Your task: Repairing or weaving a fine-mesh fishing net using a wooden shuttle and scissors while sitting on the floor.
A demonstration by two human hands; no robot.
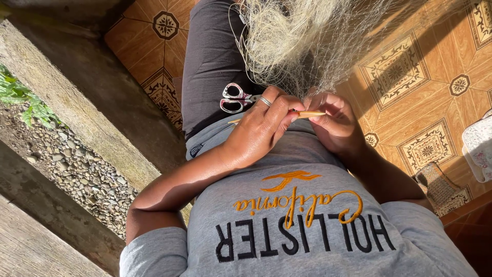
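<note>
At the centre of the frame, a thin wooden netting needle (306, 115) is pinched between the fingers of the left hand (259, 131) and met by the right hand (335, 123), whose fingers are curled closed around its tip and the mesh. A pale fishing net (307, 41) is spread over the lap towards the top of the frame. Scissors (234, 98) with red-and-white handles are seen lying on the dark trousers (210, 61), just beside the left hand.

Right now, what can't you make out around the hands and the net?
Head view:
- Needle: middle hidden by left hand and right hand.
- Net: cut off by the top edge.
- Scissors: blades hidden behind the left hand.
- Mesh knots: too fine to tell.
</note>
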